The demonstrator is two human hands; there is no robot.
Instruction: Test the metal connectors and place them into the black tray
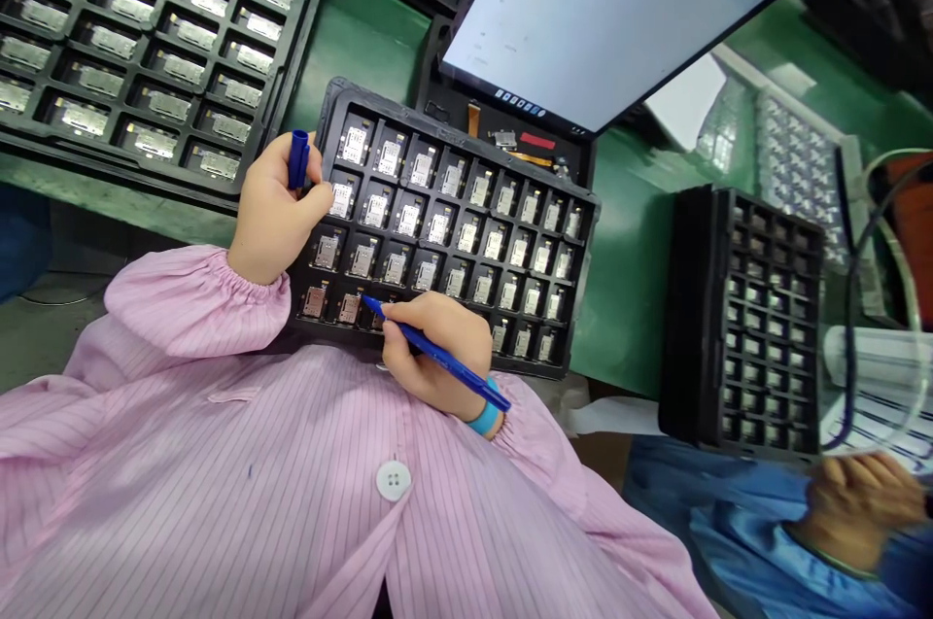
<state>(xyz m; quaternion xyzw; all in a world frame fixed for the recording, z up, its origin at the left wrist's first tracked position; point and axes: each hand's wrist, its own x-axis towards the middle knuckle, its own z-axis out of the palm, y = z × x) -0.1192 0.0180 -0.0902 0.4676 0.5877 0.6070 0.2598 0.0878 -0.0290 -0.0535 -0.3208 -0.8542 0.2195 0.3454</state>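
A black compartment tray (583, 211) filled with several small metal parts lies in front of me on the green bench. My left hand (273, 211) is closed around a blue pen cap (298, 157) and rests against the tray's left edge. My right hand (437, 347) grips a blue pen (437, 355) in a writing hold. The pen's tip touches a part (349, 308) in the tray's nearest row. A light blue band circles my right wrist. Pink striped sleeves cover both my arms.
A larger black tray (146, 46) of metal parts lies at the far left. A lit tablet screen (604, 7) leans behind the small tray. A stack of black trays (743, 318) stands to the right, beside a co-worker's hand (860, 502) in a blue sleeve.
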